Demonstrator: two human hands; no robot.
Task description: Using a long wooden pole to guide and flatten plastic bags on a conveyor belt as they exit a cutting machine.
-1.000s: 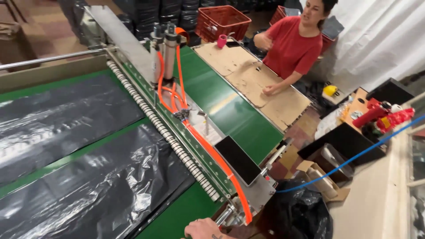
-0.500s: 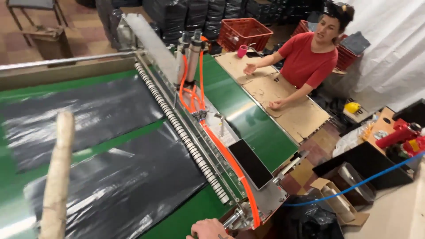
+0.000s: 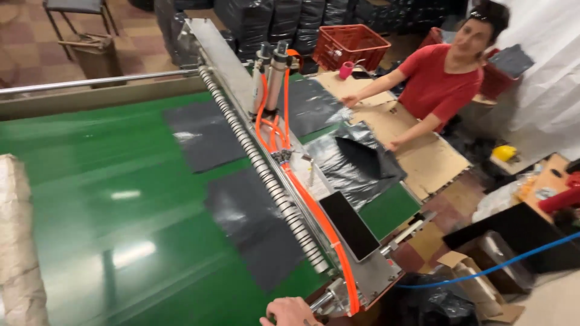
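Looking down through the head view: one hand of the wearer, taken as the right hand [image 3: 293, 312], sat at the bottom edge on the near corner of the frame [image 3: 368, 274]; fingers together and curled over the metal, but the picture edge cut them off, so I could not tell whether they clamped it; left hand out of sight.

Nearest work piece was a black sheet [image 3: 254, 229] lying flat on the green belt [image 3: 121, 181], just short of the roller [image 3: 266, 175]; a second sheet [image 3: 205, 136] lay farther up the belt, apart from the first; orange hoses [image 3: 314, 217] ran along the frame.

Step in hand, by my reading: sheets riding the belt toward the roller while the wearer stood steadying at the corner; a next move would call for keeping fingers off the roller and watching that the near sheet went in flat.

Past the roller, a co-worker [image 3: 441, 84] in a red shirt had both hands beside a crumpled pile [image 3: 356, 163] of black sheets; cardboard [image 3: 435, 160] lay under the forearms.

Containers: red crate [image 3: 350, 42] behind, contents not readable; open box [image 3: 471, 284] on the floor, contents unclear; black bag [image 3: 423, 302] beside it, bulging.
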